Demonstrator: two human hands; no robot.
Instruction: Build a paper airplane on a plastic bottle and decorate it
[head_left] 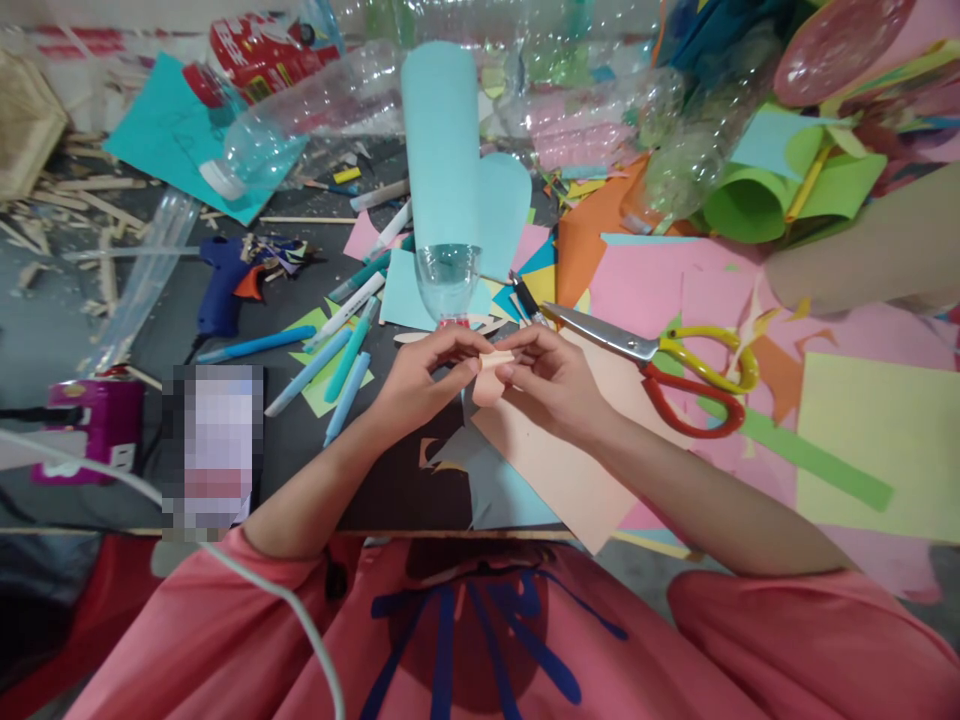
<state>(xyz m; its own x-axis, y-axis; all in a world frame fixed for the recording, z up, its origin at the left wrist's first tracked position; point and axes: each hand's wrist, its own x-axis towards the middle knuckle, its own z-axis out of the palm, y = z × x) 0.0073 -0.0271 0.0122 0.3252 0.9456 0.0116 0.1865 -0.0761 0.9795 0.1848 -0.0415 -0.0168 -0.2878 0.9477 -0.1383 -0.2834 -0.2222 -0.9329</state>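
Note:
Between the fingertips of both hands is a small piece of peach paper, its upper edge bent over. My left hand pinches its left side, and my right hand pinches the right. Just beyond the fingers lies a plastic bottle wrapped in light blue paper, its red cap end toward me. A larger peach sheet lies under my right hand and forearm. To the right of that hand rest scissors with one yellow and one red handle.
At left are a blue glue gun, a phone with a blurred screen, a purple box and several markers. Clear bottles line the back. Coloured paper and a green strip cover the right. A white cable crosses the lower left.

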